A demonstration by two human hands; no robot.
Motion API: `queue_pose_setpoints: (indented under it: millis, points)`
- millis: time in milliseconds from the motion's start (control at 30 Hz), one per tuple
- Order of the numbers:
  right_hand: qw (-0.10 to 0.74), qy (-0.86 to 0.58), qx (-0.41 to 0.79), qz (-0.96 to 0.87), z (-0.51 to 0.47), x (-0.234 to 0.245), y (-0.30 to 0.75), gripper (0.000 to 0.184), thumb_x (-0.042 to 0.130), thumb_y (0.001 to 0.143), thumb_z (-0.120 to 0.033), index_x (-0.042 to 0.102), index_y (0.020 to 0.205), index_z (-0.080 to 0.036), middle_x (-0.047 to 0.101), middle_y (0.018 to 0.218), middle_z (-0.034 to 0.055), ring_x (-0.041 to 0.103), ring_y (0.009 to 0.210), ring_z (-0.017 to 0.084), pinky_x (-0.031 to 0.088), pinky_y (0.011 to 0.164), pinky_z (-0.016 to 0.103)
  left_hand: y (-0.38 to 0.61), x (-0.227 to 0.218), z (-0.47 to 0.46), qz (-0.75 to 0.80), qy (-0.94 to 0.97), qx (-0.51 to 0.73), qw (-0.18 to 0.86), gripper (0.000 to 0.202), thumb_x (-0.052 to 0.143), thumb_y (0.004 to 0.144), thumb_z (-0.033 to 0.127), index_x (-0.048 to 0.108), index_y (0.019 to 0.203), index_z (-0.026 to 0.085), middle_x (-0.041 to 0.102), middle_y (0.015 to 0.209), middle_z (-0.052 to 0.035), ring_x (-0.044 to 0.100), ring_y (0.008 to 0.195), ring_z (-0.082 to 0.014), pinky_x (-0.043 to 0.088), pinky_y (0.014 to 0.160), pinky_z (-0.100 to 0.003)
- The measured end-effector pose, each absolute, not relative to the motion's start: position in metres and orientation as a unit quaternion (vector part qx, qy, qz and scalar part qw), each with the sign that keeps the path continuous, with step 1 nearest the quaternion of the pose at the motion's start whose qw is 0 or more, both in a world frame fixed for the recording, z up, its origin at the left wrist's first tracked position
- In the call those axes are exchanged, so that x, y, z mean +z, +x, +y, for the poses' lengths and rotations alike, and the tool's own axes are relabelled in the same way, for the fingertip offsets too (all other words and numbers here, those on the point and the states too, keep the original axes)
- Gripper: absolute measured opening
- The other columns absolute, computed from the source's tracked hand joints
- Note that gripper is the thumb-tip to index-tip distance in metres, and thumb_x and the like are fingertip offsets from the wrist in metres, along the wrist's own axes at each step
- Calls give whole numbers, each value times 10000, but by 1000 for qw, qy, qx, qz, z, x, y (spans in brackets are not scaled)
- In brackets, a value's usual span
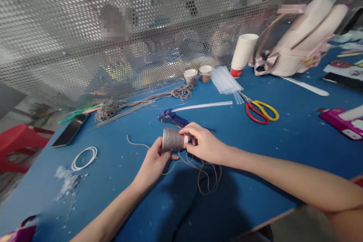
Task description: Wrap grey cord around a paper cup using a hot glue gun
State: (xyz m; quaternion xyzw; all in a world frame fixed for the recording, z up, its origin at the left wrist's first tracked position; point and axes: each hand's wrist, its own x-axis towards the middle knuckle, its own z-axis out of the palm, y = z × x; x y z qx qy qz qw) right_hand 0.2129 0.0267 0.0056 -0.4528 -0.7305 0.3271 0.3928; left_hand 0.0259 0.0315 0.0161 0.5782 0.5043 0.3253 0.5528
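A paper cup [172, 140] wrapped in grey cord lies sideways between my hands, its rim toward the left. My left hand [154, 159] grips it near the rim, thumb along the underside. At the other end, the fingers of my right hand [202, 141] close around the base, where a red and white strip is uncovered. Loose grey cord [210, 185] hangs in loops below the cup onto the table, and another strand sticks out past my left hand. Just behind the cup is a blue hot glue gun [174, 117] with a long glue stick [204, 106] in it.
Red-and-yellow scissors [262, 112], clear glue sticks [225, 79], two cord-wrapped cups [205, 73] and stacked paper cups [244, 53] stand or lie behind. Cord bundles [110, 109], a phone [70, 130] and white rings [84, 159] are left. A perforated metal screen [70, 53] borders the blue table.
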Motion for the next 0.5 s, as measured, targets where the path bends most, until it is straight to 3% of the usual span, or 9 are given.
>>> queue_pose_setpoints:
  millis: [200,500]
  points:
    - [434,-432,283,-738,5,-6,210,334,506,788,-57,576,1087,-189,601,1077,94,594,908,168,506,799,316,29,21,25,540,595,292,519,308,654,641,241,572,930,169,646,722,11,623,653,-156,505,638,-282]
    - [488,-391,301,-721,1,-14,210,137,510,892,-173,616,978,-183,646,966,83,613,830,150,518,770,295,32,15,17,569,635,313,418,260,697,643,295,592,848,175,630,727,20,600,675,-149,490,622,-253]
